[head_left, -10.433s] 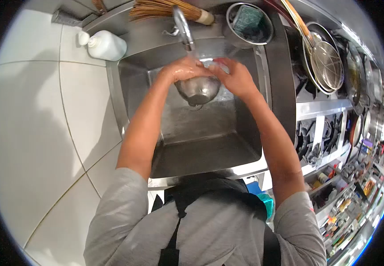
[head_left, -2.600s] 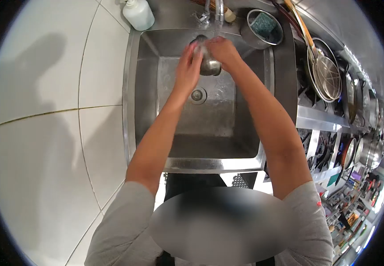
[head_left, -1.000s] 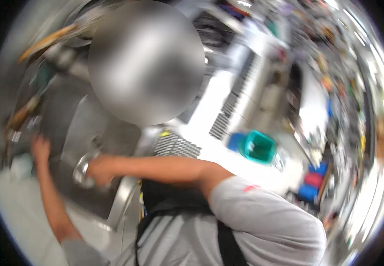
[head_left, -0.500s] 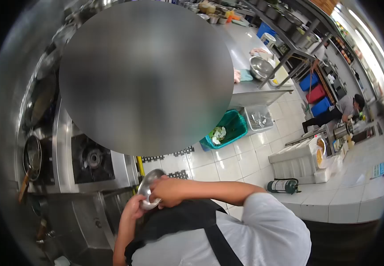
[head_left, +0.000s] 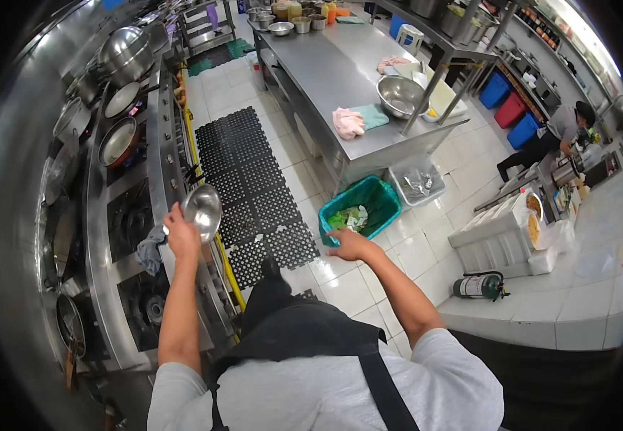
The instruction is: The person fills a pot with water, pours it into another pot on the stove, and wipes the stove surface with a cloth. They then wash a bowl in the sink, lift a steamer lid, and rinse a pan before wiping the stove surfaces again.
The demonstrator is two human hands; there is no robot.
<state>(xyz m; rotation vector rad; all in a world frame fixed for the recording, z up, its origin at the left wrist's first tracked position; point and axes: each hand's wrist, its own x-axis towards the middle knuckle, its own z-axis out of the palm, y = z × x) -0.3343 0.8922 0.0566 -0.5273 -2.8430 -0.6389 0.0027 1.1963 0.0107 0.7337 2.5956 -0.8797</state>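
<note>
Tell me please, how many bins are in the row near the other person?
3: the first blue bin farthest from the person, the red bin between, the second blue bin nearest. More may be hidden.

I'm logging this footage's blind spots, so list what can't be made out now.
All in the head view:
- Underside of the bowl in the left hand: faces away.
- Bottom of the bin: hidden by scraps.
- Print on the extinguisher: too small to read.
</note>
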